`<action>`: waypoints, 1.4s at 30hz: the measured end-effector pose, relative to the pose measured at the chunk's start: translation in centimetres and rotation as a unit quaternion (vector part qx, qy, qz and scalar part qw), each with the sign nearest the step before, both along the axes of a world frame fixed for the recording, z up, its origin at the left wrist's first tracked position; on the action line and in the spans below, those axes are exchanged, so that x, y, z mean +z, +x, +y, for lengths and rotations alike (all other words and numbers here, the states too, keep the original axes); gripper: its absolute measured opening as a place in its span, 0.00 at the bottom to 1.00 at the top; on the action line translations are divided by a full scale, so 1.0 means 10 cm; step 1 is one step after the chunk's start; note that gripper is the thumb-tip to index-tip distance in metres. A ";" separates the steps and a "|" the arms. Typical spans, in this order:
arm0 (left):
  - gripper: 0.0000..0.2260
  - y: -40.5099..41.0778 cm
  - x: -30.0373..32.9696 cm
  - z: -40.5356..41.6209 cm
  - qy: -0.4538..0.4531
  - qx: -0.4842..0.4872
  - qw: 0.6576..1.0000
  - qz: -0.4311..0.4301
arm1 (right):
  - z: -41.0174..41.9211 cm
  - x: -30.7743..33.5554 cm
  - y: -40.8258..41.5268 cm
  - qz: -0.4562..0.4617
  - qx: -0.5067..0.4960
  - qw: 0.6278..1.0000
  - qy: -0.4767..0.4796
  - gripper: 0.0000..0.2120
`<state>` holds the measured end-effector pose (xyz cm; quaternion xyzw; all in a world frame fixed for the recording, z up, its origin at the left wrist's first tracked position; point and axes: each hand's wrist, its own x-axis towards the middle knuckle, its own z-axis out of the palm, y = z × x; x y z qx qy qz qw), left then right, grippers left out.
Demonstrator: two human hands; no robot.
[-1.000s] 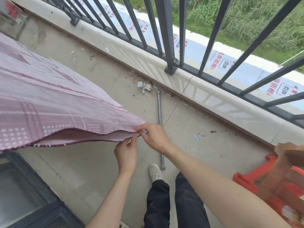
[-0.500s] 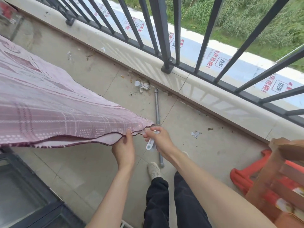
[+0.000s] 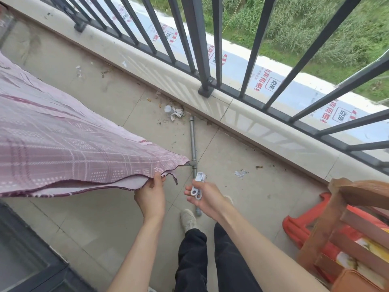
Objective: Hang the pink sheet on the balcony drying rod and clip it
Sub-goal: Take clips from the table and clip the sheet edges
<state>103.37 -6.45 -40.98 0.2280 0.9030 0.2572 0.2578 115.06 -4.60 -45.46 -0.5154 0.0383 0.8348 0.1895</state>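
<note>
I had the pink sheet (image 3: 69,148) draped over what I took to be the drying rod, though the cloth hid the rod from me. The sheet spread out to my left, and its corner came to a point just in front of me, above the balcony floor (image 3: 242,197).

My left hand (image 3: 150,196) was the only grip on the cloth. Its fingers pinched the bottom edge of the sheet near the corner. My right hand (image 3: 207,198) was a little apart from the sheet, not touching it. Its fingers curled round a white clip (image 3: 197,186), and I could not tell if the clip's mouth was open or closed.

Here is what I thought could go wrong. The sheet was not clipped yet, so it might slide or blow off if my left hand let go too soon. The floor under it was dirty, with bits of rubbish (image 3: 174,111) and a grey pipe (image 3: 193,148) lying there, so a fallen sheet would need washing again.

The clip looked small and smooth. If I squeezed it badly, it could pop out of my fingers. The railing (image 3: 202,60) was near, with wide gaps, so a dropped clip might bounce through and be lost in the grass below.

I also thought the clip might bite only one layer of cloth and then hold weakly.
</note>
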 end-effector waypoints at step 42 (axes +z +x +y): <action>0.17 -0.13 0.11 -0.07 0.023 0.006 0.999 -0.049 | 0.03 0.09 -0.31 0.103 0.097 0.988 0.062 0.11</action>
